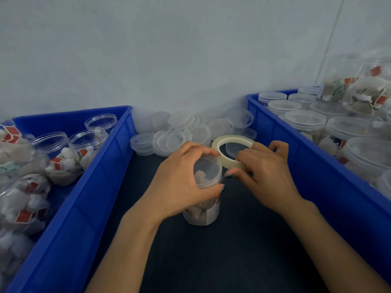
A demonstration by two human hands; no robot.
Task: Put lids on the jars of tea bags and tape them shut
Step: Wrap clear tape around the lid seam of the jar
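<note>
A clear jar of tea bags point(203, 212) stands upright on the dark table, with a translucent lid point(208, 172) on top. My left hand point(182, 182) grips the jar around its lid, thumb at the near side. My right hand point(264, 172) holds a roll of clear tape point(230, 142) right beside the lid, its thumb tip touching the lid's edge. Whether a strip of tape runs onto the lid is too faint to tell.
A heap of loose lids point(186, 132) lies by the wall behind the jar. A blue bin point(88, 187) on the left holds open jars of tea bags point(61, 157). Another blue bin point(317, 166) on the right holds lidded jars point(306, 121).
</note>
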